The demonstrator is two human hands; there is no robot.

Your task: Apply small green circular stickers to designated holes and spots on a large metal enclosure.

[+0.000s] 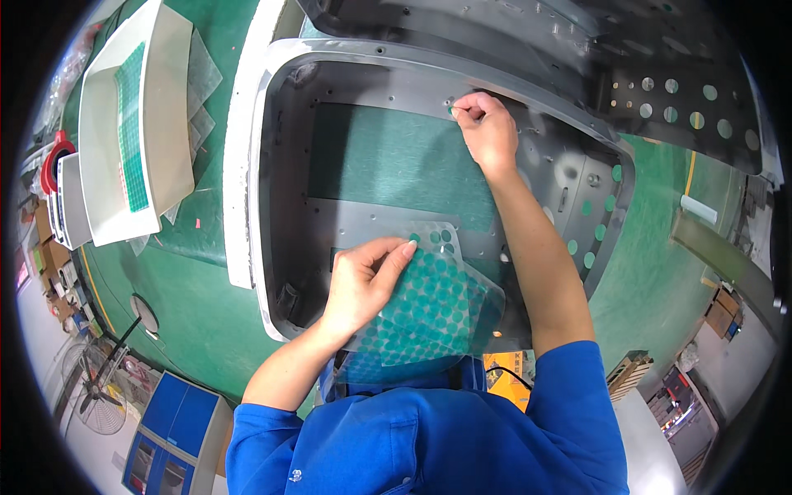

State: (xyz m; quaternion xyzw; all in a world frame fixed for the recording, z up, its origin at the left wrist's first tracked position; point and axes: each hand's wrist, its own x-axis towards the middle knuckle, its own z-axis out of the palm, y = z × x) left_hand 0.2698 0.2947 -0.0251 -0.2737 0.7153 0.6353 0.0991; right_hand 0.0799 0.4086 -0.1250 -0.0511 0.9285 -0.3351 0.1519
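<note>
Right hand (487, 128) pinches a green dot sticker (452, 109) onto the grey panel (396, 91) at upper centre; left hand (363, 285) grips the sticker sheet (433, 301), next dot needs peeling.

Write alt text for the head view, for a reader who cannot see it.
A person's right hand presses a small green round sticker onto a large grey metal panel, while the left hand holds a clear sheet of green stickers. A white tray sits at left.

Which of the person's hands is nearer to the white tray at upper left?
Left. The left hand holds the dot sticker sheet below-right of the white tray; the right hand is farther right.
</note>
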